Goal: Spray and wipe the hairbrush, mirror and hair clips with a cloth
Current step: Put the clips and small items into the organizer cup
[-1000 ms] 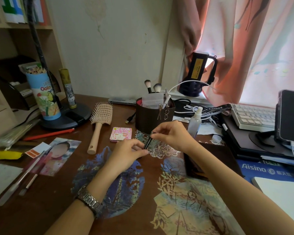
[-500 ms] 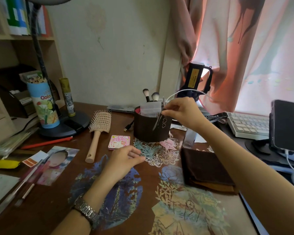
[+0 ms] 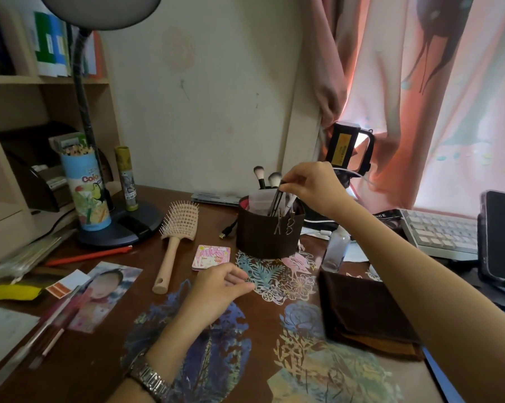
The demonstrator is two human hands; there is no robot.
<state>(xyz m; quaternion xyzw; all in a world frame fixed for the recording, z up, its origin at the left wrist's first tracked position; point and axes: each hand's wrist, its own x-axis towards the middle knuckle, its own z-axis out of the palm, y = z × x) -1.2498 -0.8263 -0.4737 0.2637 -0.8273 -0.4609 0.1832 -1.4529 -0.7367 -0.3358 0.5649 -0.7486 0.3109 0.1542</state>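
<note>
The hairbrush [image 3: 178, 237] is seen lying flat on the desk [image 3: 100, 330], with its handle toward the near side and its bristles up. It is judged to be light and stiff. The best place to take it is the long smooth handle, since the bristles would poke. One hairbrush is counted.

Just beside it, a small pink square [image 3: 211, 257] is lying flat. It is likely the mirror, closed, though no glass can be seen. It is judged thin and easy to break, so it should be held by its edges. One is counted.

The left hand [image 3: 216, 289] is held low over the desk, near the pink square. Its fingers are loosely bent and nothing is held in them.

Next, a brown holder [image 3: 263, 237] is standing upright. Two hair clips [image 3: 283, 225] are clipped on its front rim. They are judged to be tiny, hard and springy. They could slip away, so each should be pinched at its end. Two are counted.

The right hand [image 3: 312, 187] is held above the holder. A thin dark stick-like thing [image 3: 276, 202] is pinched in its fingertips, with its low end inside the holder. What it is cannot be told.

One small clear spray bottle [image 3: 335, 251] is half hidden behind the right arm. One folded brown cloth [image 3: 362, 309] is lying flat. It is judged soft and floppy.
</note>
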